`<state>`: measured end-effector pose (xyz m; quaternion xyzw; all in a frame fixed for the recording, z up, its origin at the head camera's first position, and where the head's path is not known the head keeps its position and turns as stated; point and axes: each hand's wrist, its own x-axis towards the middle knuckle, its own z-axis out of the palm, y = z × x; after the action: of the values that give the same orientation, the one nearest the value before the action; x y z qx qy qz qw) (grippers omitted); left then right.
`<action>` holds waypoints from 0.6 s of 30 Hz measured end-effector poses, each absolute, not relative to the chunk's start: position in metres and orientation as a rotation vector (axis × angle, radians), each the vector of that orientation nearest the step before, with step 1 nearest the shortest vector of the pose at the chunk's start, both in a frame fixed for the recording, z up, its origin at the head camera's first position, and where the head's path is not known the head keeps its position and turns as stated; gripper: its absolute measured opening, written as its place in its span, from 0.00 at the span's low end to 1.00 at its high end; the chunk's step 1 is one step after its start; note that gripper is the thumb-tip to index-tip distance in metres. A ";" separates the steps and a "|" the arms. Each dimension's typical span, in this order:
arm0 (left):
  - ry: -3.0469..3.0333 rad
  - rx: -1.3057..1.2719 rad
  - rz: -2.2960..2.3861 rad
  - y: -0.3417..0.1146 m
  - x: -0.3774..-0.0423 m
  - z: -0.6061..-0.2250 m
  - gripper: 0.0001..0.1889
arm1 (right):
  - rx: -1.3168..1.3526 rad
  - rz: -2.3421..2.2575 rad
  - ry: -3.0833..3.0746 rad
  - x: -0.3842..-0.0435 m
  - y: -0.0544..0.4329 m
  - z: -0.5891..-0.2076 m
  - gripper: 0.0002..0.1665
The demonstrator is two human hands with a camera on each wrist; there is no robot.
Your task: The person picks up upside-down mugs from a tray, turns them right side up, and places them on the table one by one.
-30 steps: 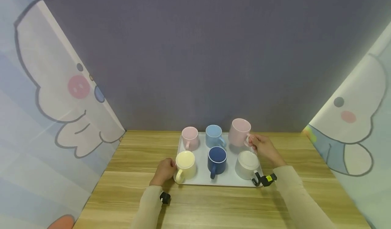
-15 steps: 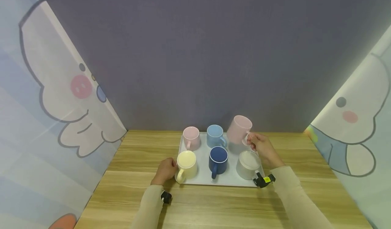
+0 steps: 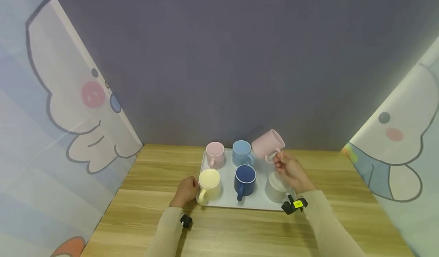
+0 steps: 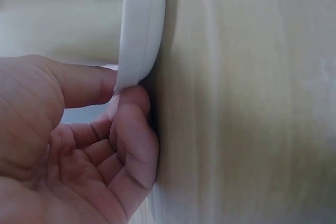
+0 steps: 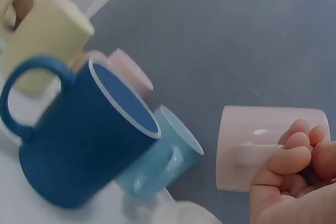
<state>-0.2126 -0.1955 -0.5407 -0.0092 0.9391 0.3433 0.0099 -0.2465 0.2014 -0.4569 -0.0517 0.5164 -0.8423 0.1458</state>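
My right hand (image 3: pixel 291 171) grips a pink mug (image 3: pixel 267 143) by its handle over the tray's far right corner. The mug leans well over, its rim toward the upper right. In the right wrist view, fingers (image 5: pixel 291 158) curl round the handle of this pink mug (image 5: pixel 241 119). At the tray's left edge my left hand (image 3: pixel 186 191) is beside a yellow mug (image 3: pixel 210 191). The left wrist view has this hand (image 4: pixel 79 150) pinching the rim of the white tray (image 4: pixel 142 24) between thumb and fingers. Below my right hand a white mug (image 3: pixel 275 188) is partly covered.
Upright on the tray (image 3: pixel 262 203) stand a smaller pink mug (image 3: pixel 215 161) and a light blue mug (image 3: pixel 241 157) at the back, and a dark blue mug (image 3: pixel 245 187) in the front middle. A grey wall (image 3: pixel 219 77) rises behind the wooden table (image 3: pixel 233 234).
The pink mug in my right hand has tipped from nearly upright to strongly leaning, its base swinging left and up. The right hand has turned with it. My left hand stays at the tray.
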 end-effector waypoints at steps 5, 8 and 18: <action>2.932 -0.024 1.072 -0.195 -0.212 -0.542 0.06 | -0.319 -2.576 0.913 -0.244 0.199 -0.466 0.20; 2.941 0.002 1.100 -0.196 -0.211 -0.542 0.05 | -0.283 -2.629 0.628 -0.243 0.195 -0.470 0.18; 2.935 -0.031 1.086 -0.195 -0.211 -0.543 0.04 | -0.204 -2.761 0.299 -0.236 0.178 -0.471 0.21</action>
<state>-0.2115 -0.1947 -0.5426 -0.0099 0.9378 0.3469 0.0060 -0.2358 0.1779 -0.4711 -0.0721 0.1058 -0.9757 0.1777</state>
